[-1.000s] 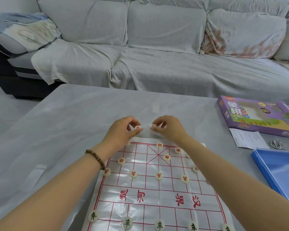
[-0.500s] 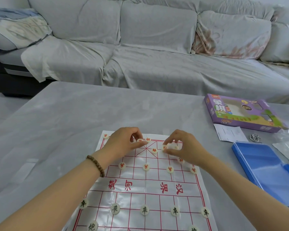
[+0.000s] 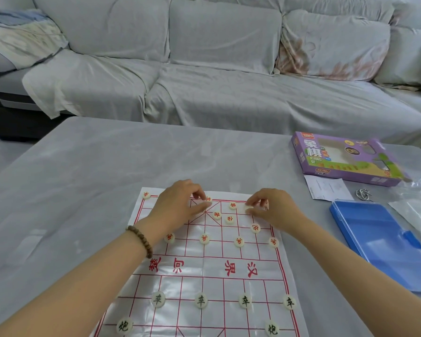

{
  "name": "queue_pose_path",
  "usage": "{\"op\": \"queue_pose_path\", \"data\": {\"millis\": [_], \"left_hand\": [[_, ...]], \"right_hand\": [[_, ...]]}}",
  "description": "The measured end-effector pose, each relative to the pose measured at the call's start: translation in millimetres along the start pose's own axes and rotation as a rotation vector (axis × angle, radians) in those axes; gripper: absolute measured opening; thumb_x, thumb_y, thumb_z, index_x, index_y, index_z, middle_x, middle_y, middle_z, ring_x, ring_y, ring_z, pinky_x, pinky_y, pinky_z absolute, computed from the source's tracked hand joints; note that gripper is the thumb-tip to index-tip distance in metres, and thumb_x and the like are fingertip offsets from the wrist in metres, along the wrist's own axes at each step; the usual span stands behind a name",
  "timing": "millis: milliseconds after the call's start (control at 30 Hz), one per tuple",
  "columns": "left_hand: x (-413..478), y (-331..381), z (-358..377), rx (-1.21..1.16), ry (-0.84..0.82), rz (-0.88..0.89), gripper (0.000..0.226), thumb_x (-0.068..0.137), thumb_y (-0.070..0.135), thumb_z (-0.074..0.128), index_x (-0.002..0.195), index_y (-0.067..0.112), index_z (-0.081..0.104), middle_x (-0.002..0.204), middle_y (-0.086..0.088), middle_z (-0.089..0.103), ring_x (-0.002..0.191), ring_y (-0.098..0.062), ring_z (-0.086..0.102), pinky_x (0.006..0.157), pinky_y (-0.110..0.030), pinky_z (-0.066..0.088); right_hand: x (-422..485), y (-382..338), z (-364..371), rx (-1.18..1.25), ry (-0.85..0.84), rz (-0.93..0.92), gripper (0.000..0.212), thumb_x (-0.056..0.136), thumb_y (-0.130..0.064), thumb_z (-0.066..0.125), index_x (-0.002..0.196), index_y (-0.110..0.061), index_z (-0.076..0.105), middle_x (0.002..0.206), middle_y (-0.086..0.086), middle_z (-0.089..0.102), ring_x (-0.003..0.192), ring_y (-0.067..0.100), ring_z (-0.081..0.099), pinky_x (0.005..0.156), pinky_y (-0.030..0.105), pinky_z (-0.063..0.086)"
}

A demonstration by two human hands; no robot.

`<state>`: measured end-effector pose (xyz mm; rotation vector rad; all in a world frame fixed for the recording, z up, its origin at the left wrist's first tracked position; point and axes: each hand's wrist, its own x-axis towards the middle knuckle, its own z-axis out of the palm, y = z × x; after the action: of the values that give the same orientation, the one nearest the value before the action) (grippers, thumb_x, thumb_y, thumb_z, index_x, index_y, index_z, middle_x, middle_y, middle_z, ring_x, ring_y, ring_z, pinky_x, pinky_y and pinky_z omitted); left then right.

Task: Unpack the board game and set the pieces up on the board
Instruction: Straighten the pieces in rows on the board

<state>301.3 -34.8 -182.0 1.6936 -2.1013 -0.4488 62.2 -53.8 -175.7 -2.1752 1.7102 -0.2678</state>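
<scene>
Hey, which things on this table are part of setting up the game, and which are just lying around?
In the job: board, red pieces, black pieces, left hand, right hand.
Lying about: purple game box, paper slip, blue case, plastic bag, small metal item.

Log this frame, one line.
phase: setting red back rank | left hand: pinches red piece | right hand: pinches pale piece | xiangqi board: black soldiers placed

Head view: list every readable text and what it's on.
"象棋", "XIANG QI": purple cardboard game box
"楚河" "汉界": white red-lined board sheet
"卒": four near round white pieces
"炮": two nearest round pieces
Red letters on far round pieces, print on white paper slip: too blurred
</scene>
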Motion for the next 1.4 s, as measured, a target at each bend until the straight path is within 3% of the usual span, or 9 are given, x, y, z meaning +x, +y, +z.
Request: {"op": "queue_pose_path", "data": {"millis": [133, 233, 567, 700, 833, 933, 1133, 1300, 1400], "left_hand": [[14.8, 19.9, 4.0, 0.0, -0.008, 0.073, 0.025, 0.089, 0.043, 0.055, 0.107, 0.028, 0.063, 0.1, 0.01, 0.057, 0.093, -0.008, 0.048, 0.077, -0.021, 0.039], [26.2, 32.5, 12.0, 0.044, -0.085, 0.105, 0.03, 0.088, 0.044, 0.057, 0.114, 0.029, 0.063, 0.106, 0.009, 0.059, 0.097, -0.008, 0.046, 0.081, -0.022, 0.039], [42.2, 43.7, 26.2, 0.083, -0.195, 0.099, 0.032, 0.082, 0.042, 0.066, 0.112, 0.03, 0.065, 0.105, 0.009, 0.061, 0.092, -0.006, 0.041, 0.081, -0.024, 0.041], [39.3, 36.1, 17.3, 0.014, -0.145, 0.093, 0.037, 0.082, 0.042, 0.066, 0.117, 0.03, 0.06, 0.1, 0.014, 0.058, 0.093, -0.006, 0.042, 0.084, -0.025, 0.041], [35.2, 14.2, 0.6, -0.069, -0.009, 0.023, 0.029, 0.091, 0.043, 0.051, 0.112, 0.026, 0.062, 0.102, 0.013, 0.06, 0.092, -0.006, 0.044, 0.079, -0.023, 0.037], [30.2, -6.5, -8.0, -0.079, 0.017, -0.025, 0.024, 0.092, 0.039, 0.051, 0.109, 0.028, 0.063, 0.103, 0.013, 0.061, 0.091, -0.006, 0.045, 0.077, -0.022, 0.036], [17.8, -19.2, -7.5, -0.06, -0.02, -0.026, 0.022, 0.091, 0.037, 0.054, 0.109, 0.028, 0.063, 0.103, 0.013, 0.061, 0.097, -0.007, 0.047, 0.082, -0.024, 0.04], [13.7, -22.4, -4.1, -0.08, 0.003, -0.037, 0.023, 0.091, 0.038, 0.053, 0.11, 0.028, 0.063, 0.107, 0.012, 0.062, 0.098, -0.006, 0.046, 0.087, -0.027, 0.042], [12.0, -22.9, -3.1, -0.092, 0.014, -0.045, 0.023, 0.092, 0.037, 0.052, 0.11, 0.028, 0.063, 0.108, 0.012, 0.061, 0.099, -0.006, 0.046, 0.088, -0.027, 0.042]], "right_hand": [[8.8, 3.8, 0.6, 0.027, 0.02, -0.002, 0.021, 0.091, -0.034, 0.055, 0.099, -0.023, 0.071, 0.099, -0.008, 0.066, 0.087, 0.009, 0.054, 0.086, 0.026, 0.042], [19.2, 5.8, 0.9, 0.035, 0.059, -0.007, 0.016, 0.09, -0.034, 0.056, 0.092, -0.028, 0.071, 0.089, -0.014, 0.064, 0.077, 0.004, 0.051, 0.09, 0.032, 0.041], [21.1, 7.1, -4.6, 0.056, 0.108, -0.054, 0.011, 0.089, -0.031, 0.059, 0.094, -0.03, 0.068, 0.087, -0.017, 0.058, 0.085, 0.006, 0.053, 0.091, 0.035, 0.042], [12.7, -2.9, -3.7, 0.092, 0.05, -0.142, 0.015, 0.084, -0.033, 0.065, 0.099, -0.03, 0.067, 0.097, -0.014, 0.06, 0.089, 0.005, 0.053, 0.092, 0.032, 0.043], [14.2, -19.0, 1.8, -0.03, 0.013, -0.189, 0.026, 0.082, -0.044, 0.065, 0.105, -0.032, 0.066, 0.1, -0.012, 0.062, 0.087, 0.004, 0.049, 0.087, 0.024, 0.037], [19.5, -26.6, 7.4, -0.122, -0.001, -0.174, 0.024, 0.085, -0.041, 0.062, 0.107, -0.03, 0.066, 0.101, -0.011, 0.063, 0.085, 0.004, 0.046, 0.085, 0.021, 0.033], [23.7, -38.8, 9.5, -0.066, -0.026, -0.131, 0.022, 0.088, -0.027, 0.062, 0.11, -0.029, 0.066, 0.107, -0.007, 0.063, 0.095, 0.008, 0.053, 0.095, 0.031, 0.042], [23.9, -42.0, 11.5, -0.107, 0.04, -0.055, 0.028, 0.082, -0.045, 0.063, 0.103, -0.027, 0.066, 0.1, -0.008, 0.062, 0.091, 0.01, 0.055, 0.09, 0.031, 0.045], [25.2, -45.9, 12.4, -0.121, 0.003, -0.049, 0.022, 0.085, -0.039, 0.063, 0.103, -0.027, 0.067, 0.102, -0.007, 0.063, 0.091, 0.01, 0.055, 0.091, 0.029, 0.045]]}}
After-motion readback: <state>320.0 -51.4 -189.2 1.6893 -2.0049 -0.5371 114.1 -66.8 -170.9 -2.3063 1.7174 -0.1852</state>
